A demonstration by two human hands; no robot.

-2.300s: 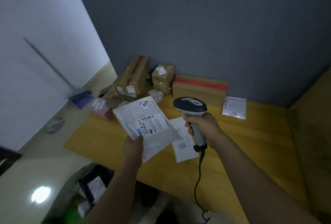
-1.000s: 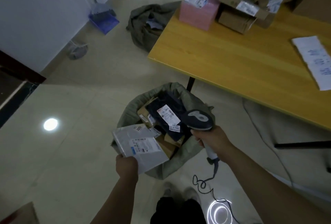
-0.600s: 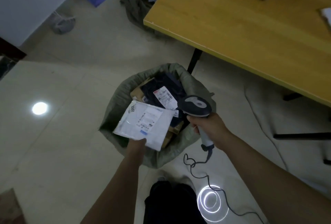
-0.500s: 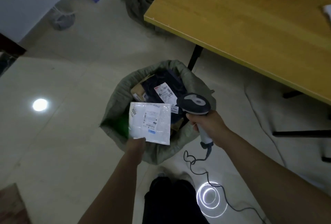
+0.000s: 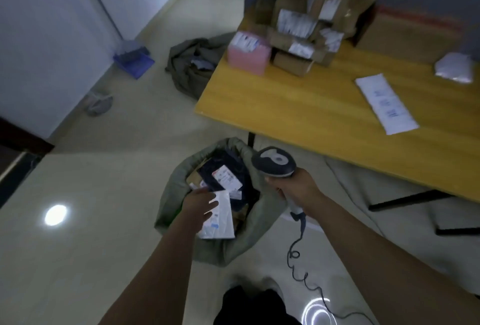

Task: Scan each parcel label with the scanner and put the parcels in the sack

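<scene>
sack (image 5: 220,249) stands open on floor, just beside table (image 5: 298,117) corner. left hand (image 5: 200,201) is over its mouth, fingers straight and spread, gripping nothing. hand partly covers white parcel (image 5: 220,221), which lies inside sack on top of other parcels. contact between fingers and parcel: cannot tell. dark parcel (image 5: 233,166) with white label lies behind it in sack. right hand (image 5: 296,187) is wrapped round scanner (image 5: 274,162) handle, head up, just right of sack rim. cable (image 5: 298,254) hangs to floor. table carries pink box (image 5: 248,58), cardboard boxes (image 5: 293,47) and flat parcel (image 5: 385,102). far end of table is blurred.
</scene>
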